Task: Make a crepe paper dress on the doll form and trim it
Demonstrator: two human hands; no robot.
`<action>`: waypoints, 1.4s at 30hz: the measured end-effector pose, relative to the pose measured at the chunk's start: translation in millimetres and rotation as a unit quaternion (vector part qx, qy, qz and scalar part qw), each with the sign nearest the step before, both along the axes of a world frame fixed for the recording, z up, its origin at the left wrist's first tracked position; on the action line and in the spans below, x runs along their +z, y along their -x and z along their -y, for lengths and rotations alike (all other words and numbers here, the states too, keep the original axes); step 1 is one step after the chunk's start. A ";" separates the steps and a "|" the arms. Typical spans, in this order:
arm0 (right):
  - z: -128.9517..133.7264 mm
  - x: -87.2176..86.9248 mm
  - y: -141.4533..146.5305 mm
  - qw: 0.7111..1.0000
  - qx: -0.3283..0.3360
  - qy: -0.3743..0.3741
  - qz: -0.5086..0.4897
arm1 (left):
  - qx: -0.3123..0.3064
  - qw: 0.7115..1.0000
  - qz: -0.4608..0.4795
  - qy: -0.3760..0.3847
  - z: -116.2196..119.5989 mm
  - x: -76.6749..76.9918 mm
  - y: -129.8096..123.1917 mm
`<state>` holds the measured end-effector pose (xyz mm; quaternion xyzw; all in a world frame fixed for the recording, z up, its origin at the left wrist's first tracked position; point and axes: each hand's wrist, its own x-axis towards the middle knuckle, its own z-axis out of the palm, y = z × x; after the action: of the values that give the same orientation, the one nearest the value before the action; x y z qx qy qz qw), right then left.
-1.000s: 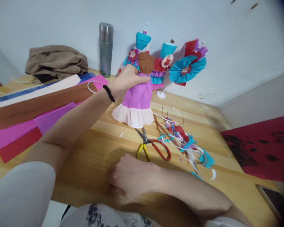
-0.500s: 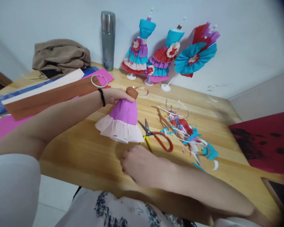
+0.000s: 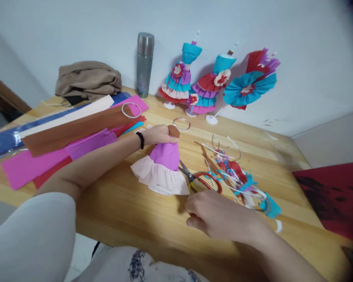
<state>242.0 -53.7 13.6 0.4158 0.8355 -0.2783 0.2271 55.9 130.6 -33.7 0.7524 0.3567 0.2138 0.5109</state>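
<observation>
My left hand (image 3: 158,135) is closed round the upper part of a small ruffled dress on a form (image 3: 166,156). It has a brown top, a purple skirt and a pale pink frill spread at the bottom. My right hand (image 3: 207,213) is low over the table, right of the frill, its fingers curled under. What they hold, if anything, is hidden. Just beyond it lies a pair of scissors (image 3: 191,176) with parted blades, one red handle and one yellow handle. The yellow handle is partly covered by my right hand.
Paper scraps (image 3: 238,172) lie right of the scissors. Three decorated dress forms (image 3: 191,51) and a thermos (image 3: 144,66) stand along the wall. Coloured paper sheets (image 3: 76,127), a tape ring (image 3: 131,110), another ring (image 3: 181,123) and a brown cloth (image 3: 88,80) lie at left and back.
The whole view has shifted, so the scene sits lower and further right. My right hand has moved right, nearer the scissors' handles. My left hand still holds the dress.
</observation>
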 end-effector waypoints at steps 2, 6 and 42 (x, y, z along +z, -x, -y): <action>-4.1 16.1 -2.0 1.000 -0.006 -0.016 0.002 | 0.036 0.993 -0.077 -0.084 0.4 5.4 0.8; -13.7 47.9 -3.4 0.999 -0.018 -0.042 -0.020 | 0.053 0.917 -0.278 -0.282 -3.6 24.9 3.5; -41.6 21.2 -11.5 0.994 -0.085 -0.065 -0.033 | 0.041 0.802 -0.509 -0.311 -85.7 22.9 116.3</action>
<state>253.5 -12.1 34.8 0.4897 0.8206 -0.2548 0.1476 -60.4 216.3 -10.9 0.8560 0.5105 -0.0797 -0.0146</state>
